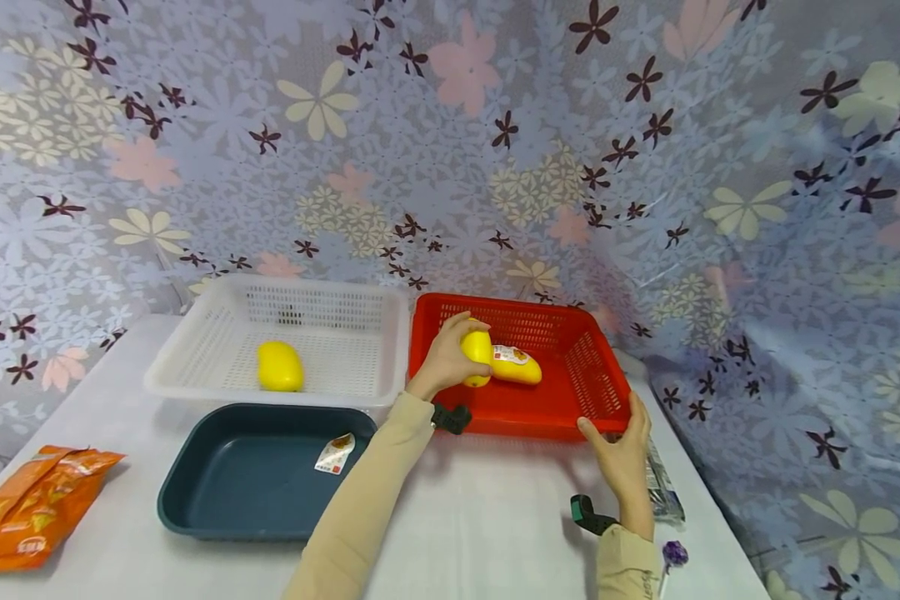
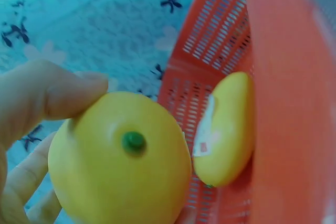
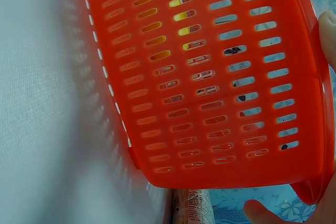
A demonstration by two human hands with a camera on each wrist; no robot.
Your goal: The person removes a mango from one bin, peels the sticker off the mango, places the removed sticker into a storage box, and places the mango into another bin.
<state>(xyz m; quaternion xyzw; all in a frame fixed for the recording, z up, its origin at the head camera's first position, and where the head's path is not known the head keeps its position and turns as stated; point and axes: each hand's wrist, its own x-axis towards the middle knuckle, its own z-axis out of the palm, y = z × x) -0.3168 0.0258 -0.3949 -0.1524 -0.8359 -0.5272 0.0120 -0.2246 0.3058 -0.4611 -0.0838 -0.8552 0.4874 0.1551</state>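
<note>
My left hand (image 1: 450,360) grips a yellow toy mango (image 1: 477,354) over the left part of the red basket (image 1: 570,417). In the left wrist view this mango (image 2: 123,166) shows a green stem nub, with my thumb across its upper side. Beside it in the basket lies a second mango (image 1: 517,367) bearing a white label. With thumb and fingers spread around the corner, my right hand (image 1: 624,446) holds the basket's front right rim. The right wrist view shows the slotted wall of the basket (image 3: 210,166) close up.
Left of the red basket, a white basket (image 1: 345,392) contains one mango (image 1: 280,367). A dark blue tray (image 1: 195,521) in front of it has a label sticker (image 1: 335,454) inside. An orange packet (image 1: 41,504) lies far left. A silvery packet (image 1: 663,487) and purple lollipop (image 1: 675,553) lie right.
</note>
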